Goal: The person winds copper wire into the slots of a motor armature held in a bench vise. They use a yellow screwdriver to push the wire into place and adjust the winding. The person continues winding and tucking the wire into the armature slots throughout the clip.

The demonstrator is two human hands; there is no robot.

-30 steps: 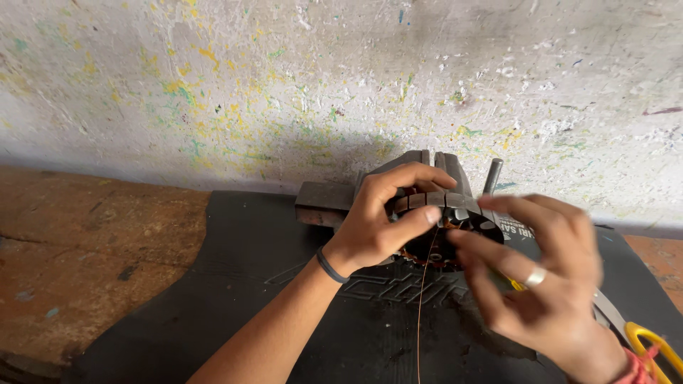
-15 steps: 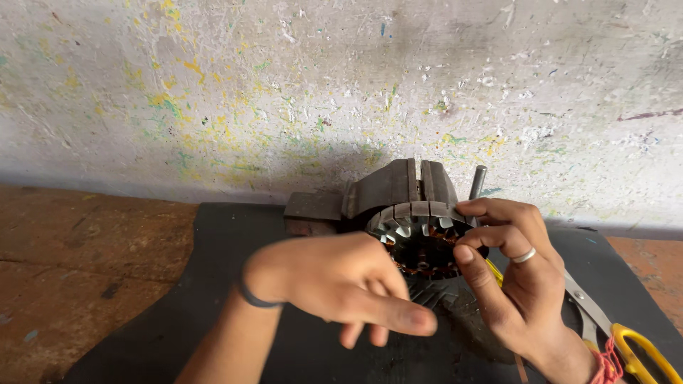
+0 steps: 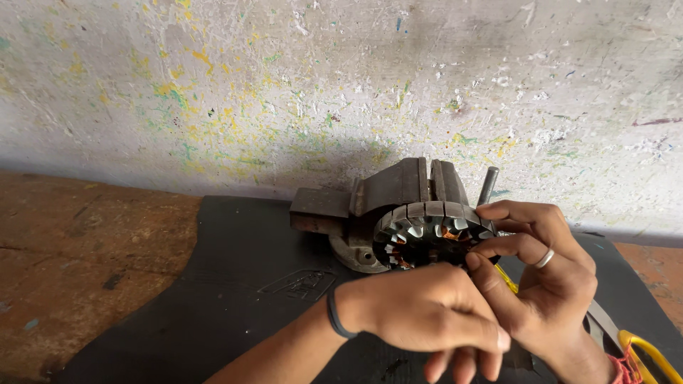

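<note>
Soft, even daylight fills the scene, fairly bright, without glare. The vise [image 3: 398, 195] throws a faint, diffuse shadow on the far wall [image 3: 284, 85]. The mat [image 3: 242, 284] stays dark. Focus is sharp at centre; the near hands look slightly soft.
</note>
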